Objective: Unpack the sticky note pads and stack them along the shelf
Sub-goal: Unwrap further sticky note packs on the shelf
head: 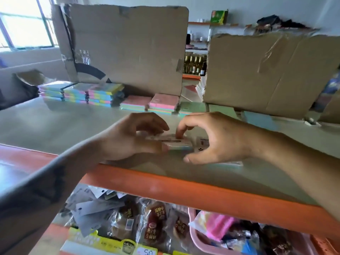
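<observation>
Wrapped sticky note pad [177, 144] near shelf front edge [184, 183], long axis along that edge, pinched between both hands. Left hand [132, 137] clamping left end; right hand [215, 138] picking at top wrap, thumb below. Stacked pads [103, 96] along rear edge before cardboard box [128, 46]; intervening shelf surface bare.

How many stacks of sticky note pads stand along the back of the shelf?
5 clear: three tall stacks at left, two shorter pink-topped ones beside them. A greenish pad further right is blurred; more may be hidden.
</observation>
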{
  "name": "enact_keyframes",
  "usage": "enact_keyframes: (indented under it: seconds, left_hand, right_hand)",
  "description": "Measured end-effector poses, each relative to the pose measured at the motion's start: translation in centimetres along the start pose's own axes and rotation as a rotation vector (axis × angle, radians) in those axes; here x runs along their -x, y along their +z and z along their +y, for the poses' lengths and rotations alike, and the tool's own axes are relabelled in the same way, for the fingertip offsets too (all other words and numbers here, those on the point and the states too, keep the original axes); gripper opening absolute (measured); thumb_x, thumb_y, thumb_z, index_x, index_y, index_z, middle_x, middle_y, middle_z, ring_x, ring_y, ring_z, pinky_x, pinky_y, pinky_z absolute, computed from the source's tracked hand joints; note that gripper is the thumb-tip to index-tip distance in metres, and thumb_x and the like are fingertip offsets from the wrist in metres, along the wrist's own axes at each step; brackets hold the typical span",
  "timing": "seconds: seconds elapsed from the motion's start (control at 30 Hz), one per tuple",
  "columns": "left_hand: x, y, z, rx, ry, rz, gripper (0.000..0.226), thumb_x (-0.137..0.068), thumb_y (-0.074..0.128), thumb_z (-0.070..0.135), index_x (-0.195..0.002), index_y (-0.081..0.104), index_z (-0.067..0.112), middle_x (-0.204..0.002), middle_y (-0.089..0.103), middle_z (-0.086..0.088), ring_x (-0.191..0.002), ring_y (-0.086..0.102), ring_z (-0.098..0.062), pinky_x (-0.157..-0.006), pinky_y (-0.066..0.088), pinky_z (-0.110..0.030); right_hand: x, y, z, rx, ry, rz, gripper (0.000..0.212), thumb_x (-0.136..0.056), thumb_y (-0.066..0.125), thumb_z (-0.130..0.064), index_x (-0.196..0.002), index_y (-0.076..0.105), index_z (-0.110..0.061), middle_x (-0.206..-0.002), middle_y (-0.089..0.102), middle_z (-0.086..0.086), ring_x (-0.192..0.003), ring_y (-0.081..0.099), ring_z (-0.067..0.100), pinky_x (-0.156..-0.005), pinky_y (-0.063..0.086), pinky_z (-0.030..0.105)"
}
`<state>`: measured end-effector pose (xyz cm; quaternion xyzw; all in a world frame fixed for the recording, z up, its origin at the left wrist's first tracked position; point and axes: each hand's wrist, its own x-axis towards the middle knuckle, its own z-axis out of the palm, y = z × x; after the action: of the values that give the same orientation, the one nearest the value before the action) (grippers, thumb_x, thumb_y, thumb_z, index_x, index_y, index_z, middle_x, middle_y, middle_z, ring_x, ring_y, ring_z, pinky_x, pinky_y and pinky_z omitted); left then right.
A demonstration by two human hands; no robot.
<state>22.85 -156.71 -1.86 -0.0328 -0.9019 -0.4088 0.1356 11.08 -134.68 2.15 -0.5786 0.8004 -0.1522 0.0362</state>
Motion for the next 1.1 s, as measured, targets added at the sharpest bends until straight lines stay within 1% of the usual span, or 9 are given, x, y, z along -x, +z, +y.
enact_keyframes:
  seconds: [0.1, 0.2, 0.33, 0.47, 0.6, 0.77, 0.87, 0.97, 1.1]
  left_hand:
    - [-0.3, 0.1, 0.3, 0.105, -0.013, 0.038, 0.045, -0.07, 0.071, 0.056, -0.097, 0.076, 0.02, -0.094, 0.075, -0.001, -0.09, 0.068, -0.011, -0.081, 0.052, -0.026]
    - [-0.1, 0.1, 0.7, 0.178, -0.012, 0.021, 0.063, -0.084, 0.062, 0.065, -0.099, 0.071, 0.004, -0.089, 0.066, -0.021, -0.08, 0.06, -0.017, -0.071, 0.046, -0.033]
    - [0.1, 0.6, 0.6, 0.217, 0.094, 0.079, 0.008, -0.094, 0.069, 0.022, -0.091, 0.076, 0.021, -0.082, 0.072, 0.012, -0.077, 0.063, 0.002, -0.069, 0.05, -0.017]
    - [-0.1, 0.5, -0.2, 0.219, 0.089, 0.211, 0.015, -0.078, 0.082, 0.033, -0.089, 0.079, 0.023, -0.088, 0.077, -0.002, -0.079, 0.067, -0.013, -0.079, 0.06, -0.041]
    - [0.1, 0.2, 0.1, 0.222, 0.038, 0.22, 0.035, -0.077, 0.082, 0.039, -0.096, 0.079, 0.011, -0.098, 0.076, -0.019, -0.088, 0.071, -0.029, -0.09, 0.055, -0.062]
    - [0.1, 0.0, -0.2, 0.321, -0.006, 0.179, 0.022, -0.079, 0.082, 0.017, -0.1, 0.079, 0.01, -0.101, 0.078, -0.011, -0.091, 0.072, -0.02, -0.088, 0.059, -0.038]
    - [0.2, -0.1, -0.5, 0.317, 0.006, 0.147, 0.061, -0.07, 0.091, 0.026, -0.125, 0.064, 0.016, -0.103, 0.075, -0.005, -0.093, 0.07, -0.018, -0.082, 0.057, -0.034]
    - [0.6, -0.2, -0.7, -0.046, 0.078, 0.142, 0.106, -0.057, 0.092, 0.049, -0.149, 0.04, 0.037, -0.14, 0.056, 0.011, -0.13, 0.053, -0.01, -0.106, 0.044, -0.036]
    - [0.8, 0.2, 0.0, -0.221, 0.083, 0.092, 0.1, -0.057, 0.097, 0.048, -0.142, 0.043, 0.048, -0.138, 0.049, 0.036, -0.13, 0.039, 0.017, -0.1, 0.027, 0.0]
  right_hand:
    - [-0.8, 1.2, 0.9, -0.083, -0.078, 0.162, 0.024, -0.082, 0.082, -0.029, -0.102, 0.068, -0.028, -0.1, 0.068, -0.019, -0.097, 0.061, -0.001, -0.085, 0.046, 0.017]
    - [-1.2, 1.5, 1.4, -0.188, -0.083, 0.317, 0.011, -0.088, 0.077, -0.023, -0.097, 0.072, -0.026, -0.089, 0.071, -0.015, -0.088, 0.065, -0.001, -0.078, 0.048, 0.016]
    - [-1.3, 1.7, 1.6, -0.323, -0.042, 0.391, 0.01, -0.091, 0.076, -0.025, -0.101, 0.073, -0.025, -0.092, 0.074, -0.013, -0.092, 0.069, 0.003, -0.089, 0.052, 0.032]
    - [-1.4, 2.3, 1.3, -0.388, -0.038, 0.398, 0.025, -0.089, 0.079, -0.024, -0.111, 0.067, -0.026, -0.096, 0.073, -0.013, -0.09, 0.068, 0.003, -0.087, 0.054, 0.032]
    - [-0.9, 2.5, 0.7, -0.155, -0.172, 0.423, 0.068, -0.072, 0.089, -0.039, -0.128, 0.052, -0.027, -0.121, 0.052, -0.019, -0.115, 0.053, 0.001, -0.097, 0.042, 0.018]
    - [-1.1, 3.2, 0.4, 0.12, -0.207, 0.442, 0.082, -0.068, 0.085, -0.049, -0.137, 0.05, -0.024, -0.128, 0.045, -0.004, -0.121, 0.046, 0.016, -0.1, 0.046, 0.04]
    - [-1.1, 3.2, 0.4, 0.076, -0.182, 0.44, 0.078, -0.068, 0.083, -0.054, -0.134, 0.052, -0.027, -0.122, 0.048, -0.007, -0.116, 0.05, 0.015, -0.097, 0.047, 0.04]
    - [-0.9, 3.1, 0.4, 0.011, -0.125, 0.393, 0.076, -0.064, 0.084, -0.056, -0.129, 0.053, -0.033, -0.12, 0.048, -0.013, -0.113, 0.05, 0.01, -0.097, 0.046, 0.036]
    - [-1.0, 2.9, 0.4, -0.078, -0.091, 0.317, 0.072, -0.063, 0.09, -0.053, -0.122, 0.054, -0.037, -0.113, 0.049, -0.016, -0.103, 0.05, 0.004, -0.093, 0.045, 0.026]
